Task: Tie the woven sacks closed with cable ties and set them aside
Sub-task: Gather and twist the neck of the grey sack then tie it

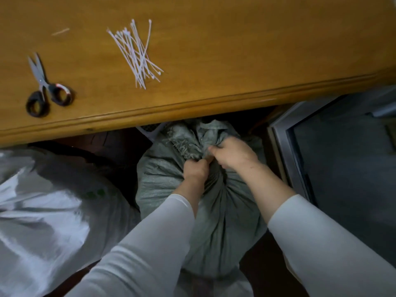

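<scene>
From my remote station I note a grey-green sack (pixel 162 185) standing on the floor, just below the near edge of the wooden table (pixel 235 50). Its mouth is bunched into a neck, with frayed ends sticking out above.

The left hand (pixel 196 169) is closed tight on the near side of that neck, fingers curled into the cloth. The right hand (pixel 233 154) grips the gathered cloth just beyond it, fingers also curled. The two hands touch at the thumbs. I cannot tell whether a tie is around the neck.

A loose pile of white cable ties (pixel 137 54) lies on the table, with scissors (pixel 46 86) well to its left, blades slightly apart.

A white sack (pixel 42 200) lies left of the grey-green one.
</scene>
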Available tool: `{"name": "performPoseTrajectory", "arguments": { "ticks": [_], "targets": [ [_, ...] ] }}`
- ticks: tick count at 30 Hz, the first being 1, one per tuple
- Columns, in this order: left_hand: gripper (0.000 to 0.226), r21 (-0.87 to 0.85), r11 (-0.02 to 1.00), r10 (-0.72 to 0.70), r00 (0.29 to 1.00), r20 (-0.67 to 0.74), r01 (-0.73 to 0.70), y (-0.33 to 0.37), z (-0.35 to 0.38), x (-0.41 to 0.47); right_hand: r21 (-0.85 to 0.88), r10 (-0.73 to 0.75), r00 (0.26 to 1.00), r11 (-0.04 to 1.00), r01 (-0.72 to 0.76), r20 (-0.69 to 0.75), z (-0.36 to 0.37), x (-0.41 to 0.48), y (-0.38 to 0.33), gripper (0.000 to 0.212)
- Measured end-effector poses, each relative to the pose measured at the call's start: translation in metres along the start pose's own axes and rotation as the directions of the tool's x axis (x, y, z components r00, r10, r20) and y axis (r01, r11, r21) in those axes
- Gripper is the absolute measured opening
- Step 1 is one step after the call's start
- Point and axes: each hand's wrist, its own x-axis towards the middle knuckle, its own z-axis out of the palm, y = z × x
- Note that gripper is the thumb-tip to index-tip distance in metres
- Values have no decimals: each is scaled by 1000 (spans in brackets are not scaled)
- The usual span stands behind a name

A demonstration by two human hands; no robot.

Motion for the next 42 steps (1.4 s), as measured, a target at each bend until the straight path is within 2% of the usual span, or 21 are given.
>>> {"name": "performPoseTrajectory", "arguments": {
  "ticks": [2,4,6,8,9,12,16,20,24,27,30,32,35,39,42],
  "targets": [
    [54,-82,994,-68,998,4,68,3,-4,-6,-41,-227,962,974,223,-150,-18,-13,-15,32],
    [65,-132,982,-132,991,12,133,9,-6,-12,-3,-408,879,907,420,-246,-31,-25,-37,22],
    [67,-145,976,-162,986,31,165,14,-8,-16,8,-525,754,819,574,-394,-37,-32,-60,20],
    [64,-147,973,-174,983,53,180,19,-11,-20,8,-568,644,747,665,-512,-41,-28,-79,22],
    [62,-152,973,-168,984,61,175,20,-12,-21,11,-566,640,744,668,-519,-42,-21,-88,24],
    [60,-160,974,-152,986,63,160,18,-12,-19,-7,-502,721,823,568,-478,-53,0,-115,32],
    [54,-182,973,-136,990,42,141,13,-9,-17,-35,-442,777,877,479,-448,-60,21,-134,39],
    [69,-201,968,-140,989,53,147,6,-7,-9,-48,-415,787,895,444,-457,-58,30,-140,34],
    [70,-212,965,-142,988,58,151,6,-8,-8,-101,-418,775,900,424,-474,-56,28,-143,26],
    [75,-202,968,-139,988,61,149,4,-7,-4,8,-367,783,903,429,-502,-62,26,-144,31],
    [61,-177,975,-128,991,38,132,7,-8,-9,255,-267,852,876,410,-450,-73,27,-145,22],
    [56,-166,979,-119,993,27,122,7,-7,-9,486,-163,891,789,376,-424,-80,24,-142,23],
    [53,-134,984,-112,994,14,113,9,-6,-11,780,-70,948,551,296,-311,-93,17,-137,26],
    [51,-103,988,-112,994,7,112,10,-5,-14,921,-66,969,302,247,-239,-109,3,-128,25],
    [50,-89,991,-103,995,18,104,11,-5,-16,979,-97,975,20,205,-202,-113,-5,-110,30]
  ]
}}
